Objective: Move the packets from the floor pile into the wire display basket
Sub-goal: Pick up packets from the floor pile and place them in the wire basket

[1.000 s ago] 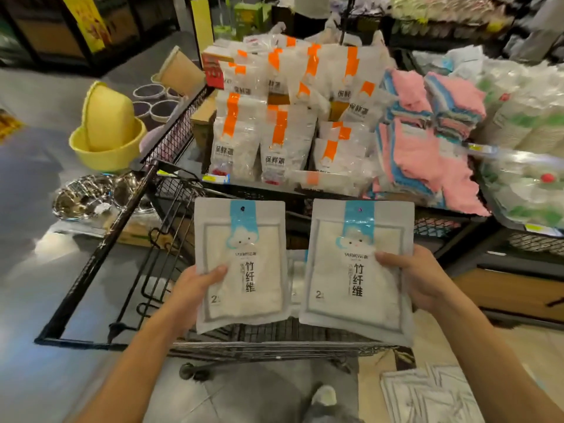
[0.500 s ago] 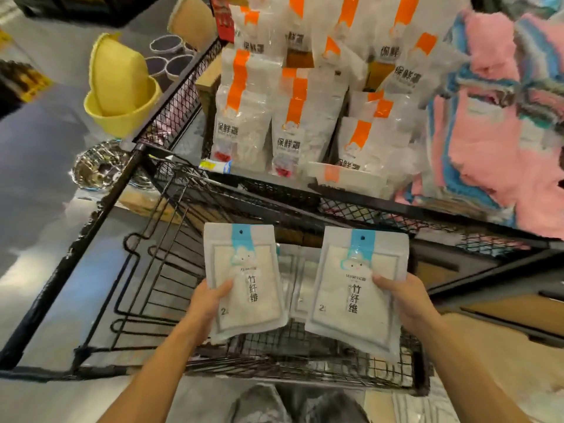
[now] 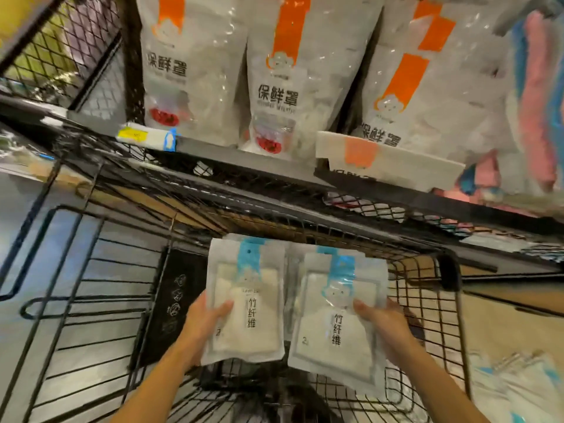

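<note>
Placing is in hand: the left hand point(image 3: 203, 323) and right hand point(image 3: 386, 326) each pinch a blue-tabbed packet point(image 3: 245, 300) low inside the wire display basket point(image 3: 427, 303), atop packets beneath both grips; next, release them flat.

Inside the wire display basket point(image 3: 427, 315), the left part stands open beside a black divider panel point(image 3: 175, 300). The middle is filled by two packets point(image 3: 247, 303) side by side. On the far side, a black shelf rail point(image 3: 244, 161) carrying orange-striped bags point(image 3: 293, 74) overhangs the basket's far rim.
</note>
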